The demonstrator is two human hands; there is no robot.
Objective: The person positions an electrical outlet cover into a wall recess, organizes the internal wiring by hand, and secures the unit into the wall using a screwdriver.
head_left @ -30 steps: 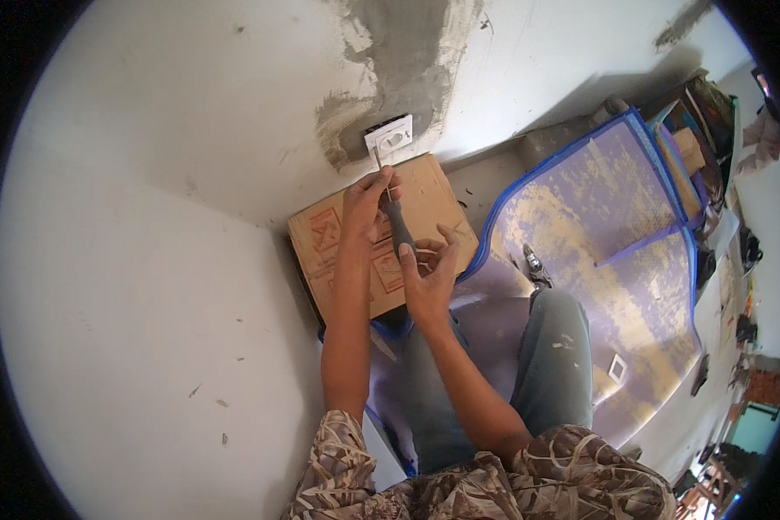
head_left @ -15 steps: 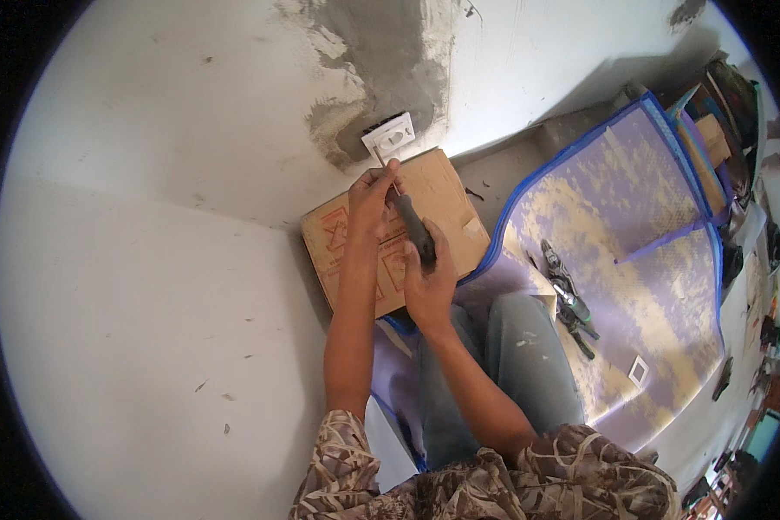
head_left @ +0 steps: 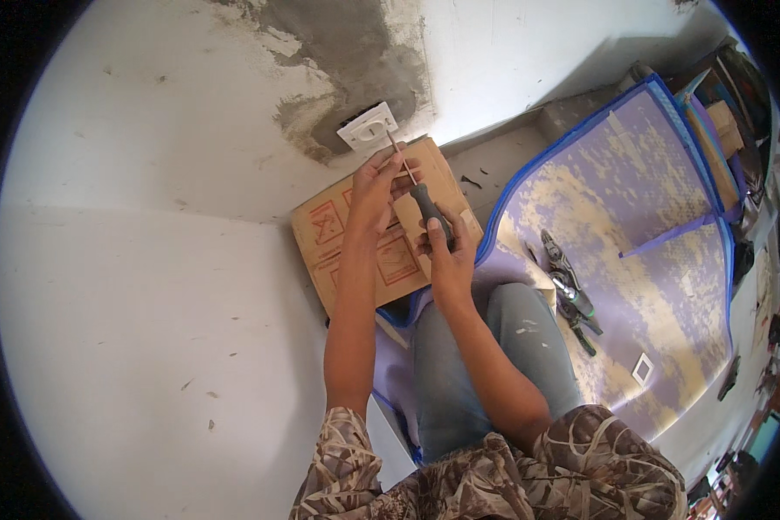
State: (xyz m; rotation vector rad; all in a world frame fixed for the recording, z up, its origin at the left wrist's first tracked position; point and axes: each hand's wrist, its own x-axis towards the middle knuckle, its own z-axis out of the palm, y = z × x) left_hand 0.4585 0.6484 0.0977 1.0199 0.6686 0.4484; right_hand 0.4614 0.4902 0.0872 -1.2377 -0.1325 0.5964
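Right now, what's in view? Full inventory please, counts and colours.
wall socket: 1, white, on the wall ahead
plaster patch: 1, grey, above and around the socket
wall: at least 1, white, ahead
screwdriver: 1, dark handle, in the hands, tip near the socket's edge
cardboard box: 1, brown with reddish print, below the socket
mat: 1, purple and yellow, blue edging, right of the box
hand tools: at least two, dark and green, on the mat
square frame: 1, white, on the mat
clutter: uncounted, mixed colours, far right
legs: 2, blue-grey trousers, below the hands
sleeves: 2, brown camouflage, bottom
left hand: 1, bare, at the screwdriver's shaft
right hand: 1, bare, on its handle
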